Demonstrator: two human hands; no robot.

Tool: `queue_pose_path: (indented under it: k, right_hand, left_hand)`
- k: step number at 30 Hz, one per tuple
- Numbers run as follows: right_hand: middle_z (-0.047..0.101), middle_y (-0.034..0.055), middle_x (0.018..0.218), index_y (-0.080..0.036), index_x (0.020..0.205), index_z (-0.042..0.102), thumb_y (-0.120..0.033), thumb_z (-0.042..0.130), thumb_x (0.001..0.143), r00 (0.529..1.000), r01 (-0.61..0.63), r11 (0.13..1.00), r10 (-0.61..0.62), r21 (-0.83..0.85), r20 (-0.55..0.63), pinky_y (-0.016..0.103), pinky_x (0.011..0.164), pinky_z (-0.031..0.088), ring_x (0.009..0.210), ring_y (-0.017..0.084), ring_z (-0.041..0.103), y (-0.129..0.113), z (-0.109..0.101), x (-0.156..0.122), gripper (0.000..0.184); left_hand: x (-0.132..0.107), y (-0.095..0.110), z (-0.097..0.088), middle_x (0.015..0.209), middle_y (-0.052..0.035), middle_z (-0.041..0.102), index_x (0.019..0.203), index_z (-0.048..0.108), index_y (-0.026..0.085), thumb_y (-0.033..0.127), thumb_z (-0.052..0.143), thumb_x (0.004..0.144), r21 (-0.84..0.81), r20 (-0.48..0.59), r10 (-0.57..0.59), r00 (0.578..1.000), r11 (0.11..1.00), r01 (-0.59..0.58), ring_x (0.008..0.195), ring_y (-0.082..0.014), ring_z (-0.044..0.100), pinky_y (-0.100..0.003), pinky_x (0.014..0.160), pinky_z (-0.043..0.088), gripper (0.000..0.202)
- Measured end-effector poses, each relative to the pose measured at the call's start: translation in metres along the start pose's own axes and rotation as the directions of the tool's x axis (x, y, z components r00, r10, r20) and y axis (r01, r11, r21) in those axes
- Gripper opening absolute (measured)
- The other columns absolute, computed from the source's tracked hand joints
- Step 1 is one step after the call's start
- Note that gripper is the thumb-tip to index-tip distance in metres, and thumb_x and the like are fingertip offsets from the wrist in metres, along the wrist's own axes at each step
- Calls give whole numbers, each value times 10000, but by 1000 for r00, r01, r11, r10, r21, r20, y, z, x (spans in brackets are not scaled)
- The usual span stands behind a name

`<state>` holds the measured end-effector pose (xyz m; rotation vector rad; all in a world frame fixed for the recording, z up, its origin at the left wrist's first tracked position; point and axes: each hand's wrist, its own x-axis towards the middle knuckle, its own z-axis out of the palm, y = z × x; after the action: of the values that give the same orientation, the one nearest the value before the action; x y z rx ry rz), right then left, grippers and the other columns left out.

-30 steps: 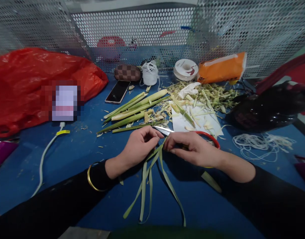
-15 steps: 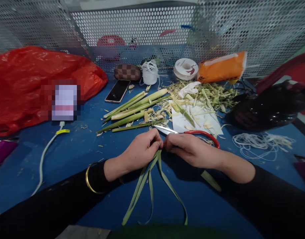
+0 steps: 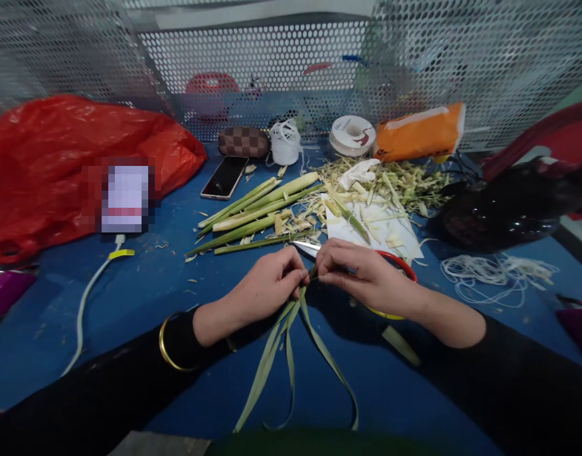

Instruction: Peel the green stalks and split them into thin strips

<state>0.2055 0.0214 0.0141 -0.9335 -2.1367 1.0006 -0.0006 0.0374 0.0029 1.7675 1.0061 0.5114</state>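
Note:
My left hand [image 3: 266, 285] is closed in a pinch around the top of several long green leaf strips [image 3: 265, 367], whose loose ends fan out downward over the blue table. Close beside it, my right hand [image 3: 360, 272] has thumb and forefinger pressed together at the short dark tip that sticks up from the bundle. Whatever lies between those right fingertips is too small to make out. Behind and under my right hand are scissors [image 3: 306, 248] with red and yellow handles, partly hidden. A short green leaf piece [image 3: 401, 345] rests below my right wrist.
Cut green stalks [image 3: 266, 206] and a heap of shavings [image 3: 404, 183] lie behind my hands, beside white paper [image 3: 385, 218]. A phone [image 3: 224, 177], white twine [image 3: 285, 142], a ribbon spool [image 3: 352, 135], an orange packet [image 3: 420, 133] and a dark bottle [image 3: 494, 212] stand around.
My right hand has drawn slightly up and away from my left, and the dark tip of the bundle now shows between them. The left hand keeps its pinch on the leaf strips.

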Motion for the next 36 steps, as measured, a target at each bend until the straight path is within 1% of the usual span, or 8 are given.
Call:
queue_pose_path:
  k: [6, 12, 16, 22, 27, 30, 32, 36]
  right_hand:
    - [533, -2, 747, -177, 766, 566, -168, 548, 893, 994, -102, 994, 103, 36, -28, 251, 636, 404, 683, 121, 493, -4, 3, 1, 128]
    - [573, -21, 640, -179, 769, 570, -257, 549, 886, 954, -288, 914, 301, 285, 0, 247, 560, 434, 580, 112, 542, -8, 8, 2, 143]
    - [597, -17, 647, -177, 763, 567, -272, 562, 875, 925, -349, 838, 380, 418, 10, 233, 525, 457, 545, 102, 578, -5, 12, 2, 147]
    - [642, -2, 682, -169, 760, 591, -333, 620, 840, 900, -374, 765, 435, 524, 7, 206, 481, 445, 518, 90, 590, -3, 15, 3, 185]
    - [656, 13, 744, -167, 832, 609, -277, 613, 835, 920, -315, 757, 391, 572, -12, 227, 518, 465, 549, 100, 606, -3, 16, 4, 110]
    - [651, 7, 826, -181, 932, 625, -227, 592, 843, 928, -236, 837, 344, 493, -141, 250, 579, 480, 573, 96, 595, 0, 11, 4, 106]
    - [632, -3, 797, -184, 892, 654, -200, 599, 841, 934, -232, 920, 302, 316, -192, 249, 589, 459, 586, 97, 573, 2, 5, 3, 77]
    - [601, -5, 747, -189, 786, 699, -203, 679, 809, 967, -241, 970, 241, 5, -86, 252, 645, 430, 688, 125, 573, 1, 0, 0, 34]
  left_hand:
    - [1, 3, 6, 553, 36, 583, 757, 527, 172, 211, 614, 789, -269, -7, -187, 982, 947, 178, 483, -101, 571, -211, 465, 474, 101]
    - [3, 6, 7, 528, 41, 600, 765, 511, 174, 172, 663, 746, -370, -11, -248, 969, 901, 226, 479, -111, 602, -208, 464, 478, 154]
    - [3, 10, 6, 556, 25, 622, 728, 601, 134, 101, 622, 742, -387, 16, -256, 967, 890, 242, 481, -81, 597, -185, 493, 483, 42]
    - [2, 13, 6, 580, 15, 645, 718, 693, 119, 85, 604, 744, -319, 30, -262, 965, 912, 257, 495, -67, 592, -166, 512, 479, 99]
    - [4, 13, 7, 630, -2, 656, 719, 664, 113, 142, 620, 771, -318, 57, -270, 961, 908, 274, 518, -68, 586, -177, 539, 484, 74]
    - [4, 11, 7, 662, 7, 650, 745, 624, 126, 164, 615, 786, -359, 51, -257, 965, 897, 258, 518, -65, 581, -181, 532, 478, 57]
    - [3, 10, 6, 664, 12, 644, 758, 607, 131, 173, 616, 790, -374, 45, -252, 967, 893, 250, 518, -65, 576, -182, 526, 473, 53]
    - [3, 9, 5, 657, 13, 635, 774, 597, 133, 197, 626, 795, -392, 52, -241, 969, 888, 242, 521, -66, 571, -181, 519, 465, 74]
